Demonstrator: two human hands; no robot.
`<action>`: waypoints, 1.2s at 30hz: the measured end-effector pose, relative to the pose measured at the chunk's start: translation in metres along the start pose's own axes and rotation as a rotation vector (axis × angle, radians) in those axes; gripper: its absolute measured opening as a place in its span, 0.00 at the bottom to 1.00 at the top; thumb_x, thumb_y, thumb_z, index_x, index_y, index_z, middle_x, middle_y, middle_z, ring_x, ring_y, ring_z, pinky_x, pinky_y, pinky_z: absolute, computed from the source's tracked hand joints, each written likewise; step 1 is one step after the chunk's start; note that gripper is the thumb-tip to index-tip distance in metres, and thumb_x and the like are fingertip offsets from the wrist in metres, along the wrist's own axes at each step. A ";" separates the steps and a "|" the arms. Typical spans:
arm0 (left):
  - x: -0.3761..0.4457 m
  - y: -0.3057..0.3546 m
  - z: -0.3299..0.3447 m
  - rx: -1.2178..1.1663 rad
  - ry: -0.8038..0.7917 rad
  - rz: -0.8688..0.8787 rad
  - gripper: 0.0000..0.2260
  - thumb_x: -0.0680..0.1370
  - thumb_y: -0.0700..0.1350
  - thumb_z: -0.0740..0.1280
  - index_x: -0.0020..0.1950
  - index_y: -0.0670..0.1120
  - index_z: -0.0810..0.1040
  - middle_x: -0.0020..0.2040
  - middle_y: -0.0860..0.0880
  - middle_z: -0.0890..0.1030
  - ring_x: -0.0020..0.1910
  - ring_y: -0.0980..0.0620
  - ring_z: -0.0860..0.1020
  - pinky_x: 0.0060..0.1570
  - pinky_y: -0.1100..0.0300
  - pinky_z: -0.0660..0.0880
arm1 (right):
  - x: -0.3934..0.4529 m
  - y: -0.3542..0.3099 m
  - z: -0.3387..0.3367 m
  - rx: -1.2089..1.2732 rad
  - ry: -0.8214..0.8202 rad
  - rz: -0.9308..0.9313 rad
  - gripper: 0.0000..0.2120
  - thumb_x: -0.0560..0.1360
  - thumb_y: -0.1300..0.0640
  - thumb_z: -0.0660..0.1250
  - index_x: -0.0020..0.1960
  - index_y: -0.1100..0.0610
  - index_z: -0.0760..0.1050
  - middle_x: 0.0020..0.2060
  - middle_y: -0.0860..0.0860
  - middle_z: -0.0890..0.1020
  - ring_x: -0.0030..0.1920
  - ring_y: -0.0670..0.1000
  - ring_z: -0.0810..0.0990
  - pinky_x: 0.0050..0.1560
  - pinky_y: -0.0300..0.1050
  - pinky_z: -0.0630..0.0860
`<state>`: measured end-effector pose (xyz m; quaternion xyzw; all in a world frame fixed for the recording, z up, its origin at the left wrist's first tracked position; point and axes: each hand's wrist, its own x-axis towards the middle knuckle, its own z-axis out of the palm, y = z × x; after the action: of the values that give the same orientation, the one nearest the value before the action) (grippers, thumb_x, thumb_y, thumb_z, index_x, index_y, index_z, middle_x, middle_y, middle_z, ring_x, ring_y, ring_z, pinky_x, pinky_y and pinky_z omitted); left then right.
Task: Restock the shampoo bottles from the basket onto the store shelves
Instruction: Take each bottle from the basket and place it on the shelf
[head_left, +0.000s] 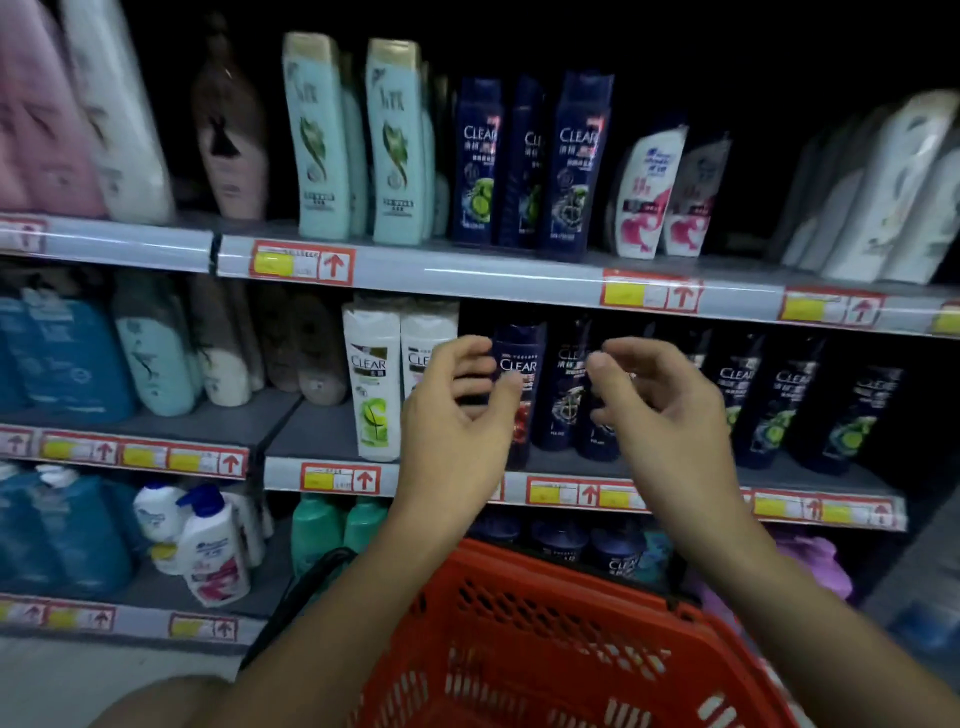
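Both my hands are raised in front of the middle shelf, above the red basket. My left hand has loosely curled fingers and holds nothing; it hovers just in front of a dark blue Clear bottle. My right hand is likewise loosely curled and empty, in front of other dark Clear bottles. Whether either hand touches a bottle I cannot tell. The inside of the basket is not visible.
White Clear bottles stand left of the dark ones. More dark Clear bottles fill the right of the middle shelf. The top shelf carries teal, dark blue and white bottles. The bottom shelf holds white Head & Shoulders bottles.
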<state>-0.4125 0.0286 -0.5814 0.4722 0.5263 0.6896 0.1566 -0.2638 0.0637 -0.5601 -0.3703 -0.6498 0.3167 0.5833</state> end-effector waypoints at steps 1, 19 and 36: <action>-0.005 0.014 -0.008 -0.011 0.000 -0.002 0.11 0.78 0.46 0.71 0.60 0.50 0.77 0.52 0.53 0.82 0.48 0.62 0.80 0.45 0.72 0.76 | -0.005 -0.016 -0.010 0.003 -0.020 -0.016 0.05 0.79 0.49 0.70 0.54 0.48 0.80 0.46 0.47 0.84 0.49 0.52 0.84 0.52 0.59 0.82; -0.012 0.136 -0.055 0.050 -0.059 0.138 0.05 0.79 0.49 0.70 0.54 0.55 0.80 0.50 0.53 0.82 0.50 0.52 0.83 0.55 0.45 0.80 | -0.023 -0.113 -0.093 0.003 -0.074 -0.130 0.02 0.79 0.53 0.69 0.50 0.49 0.80 0.45 0.51 0.84 0.46 0.55 0.84 0.43 0.44 0.83; 0.135 0.135 0.021 0.063 -0.006 0.091 0.08 0.78 0.45 0.70 0.57 0.51 0.77 0.48 0.54 0.82 0.46 0.58 0.81 0.50 0.65 0.80 | 0.137 -0.105 -0.047 0.090 -0.060 -0.047 0.04 0.79 0.52 0.69 0.53 0.47 0.80 0.47 0.50 0.84 0.48 0.51 0.84 0.51 0.51 0.83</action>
<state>-0.4258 0.0833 -0.3974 0.5024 0.5250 0.6779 0.1116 -0.2350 0.1243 -0.3939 -0.3188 -0.6605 0.3429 0.5870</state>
